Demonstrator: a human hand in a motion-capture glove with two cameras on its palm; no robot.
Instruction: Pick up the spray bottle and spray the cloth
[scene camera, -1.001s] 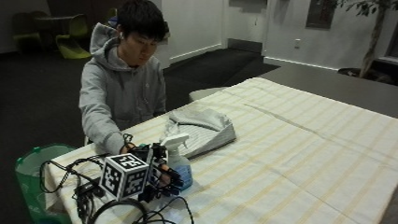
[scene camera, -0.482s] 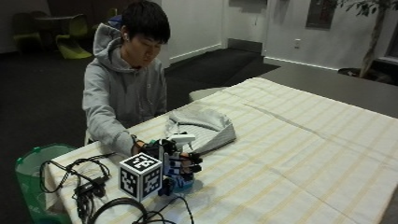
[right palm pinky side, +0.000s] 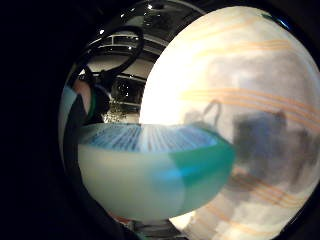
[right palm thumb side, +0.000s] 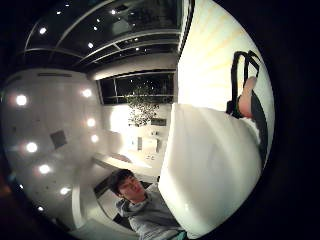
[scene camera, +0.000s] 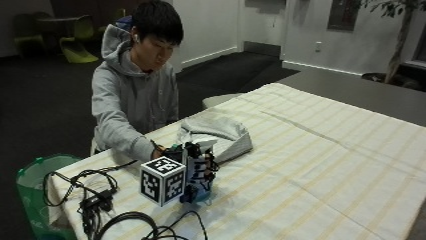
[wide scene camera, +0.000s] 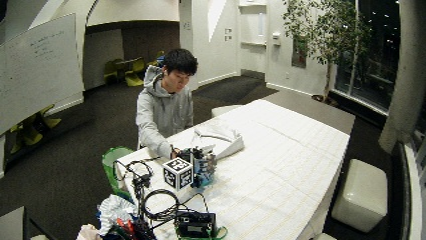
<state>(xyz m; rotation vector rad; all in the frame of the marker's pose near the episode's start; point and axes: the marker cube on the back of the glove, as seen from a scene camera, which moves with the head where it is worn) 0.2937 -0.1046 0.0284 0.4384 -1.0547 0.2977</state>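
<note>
spray bottle (scene camera: 199, 170) lifted, hand (scene camera: 192, 165) grip hidden

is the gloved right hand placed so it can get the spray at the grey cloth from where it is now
Probably yes. The right hand grips the spray bottle upright on the table, with the cloth lying just behind it and nothing between them.

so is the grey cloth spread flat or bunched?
Bunched. In the outside view the grey cloth sits as a rumpled heap on the striped tablecloth, just behind the gloved right hand around the spray bottle.
</note>
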